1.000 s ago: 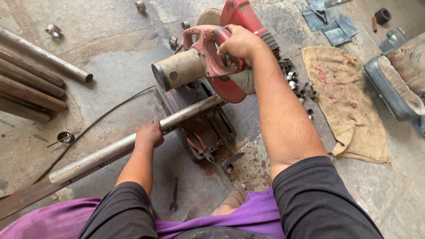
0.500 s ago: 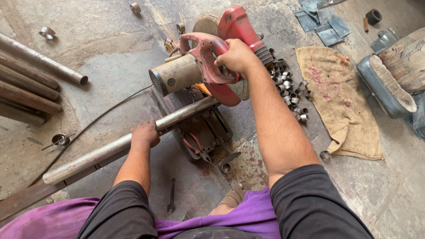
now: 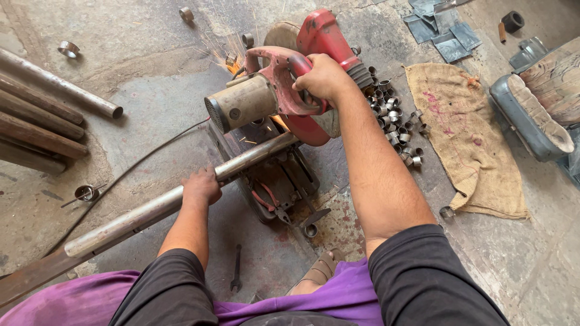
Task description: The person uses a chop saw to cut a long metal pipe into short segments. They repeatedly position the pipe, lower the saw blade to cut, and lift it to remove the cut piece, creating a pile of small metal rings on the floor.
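Long grey steel pipe [image 3: 151,211] lies across the red chop saw [image 3: 284,108] on the concrete floor [image 3: 151,96], likely heavy, stiff and smooth; left hand [image 3: 202,186] clamps it just left of the vise, right hand [image 3: 323,77] fists the saw's red handle. Spare rusty pipes [image 3: 42,115] far left, burlap sack [image 3: 465,139] right, cut steel rings [image 3: 396,118] beside the blade, sparks flying far.

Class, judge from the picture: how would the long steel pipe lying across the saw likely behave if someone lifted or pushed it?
The steel pipe looks rigid and straight, so it probably would not sag. Its length suggests it is heavy and awkward to lift from one end. Being round, it would likely roll if released; the left hand rests on it.
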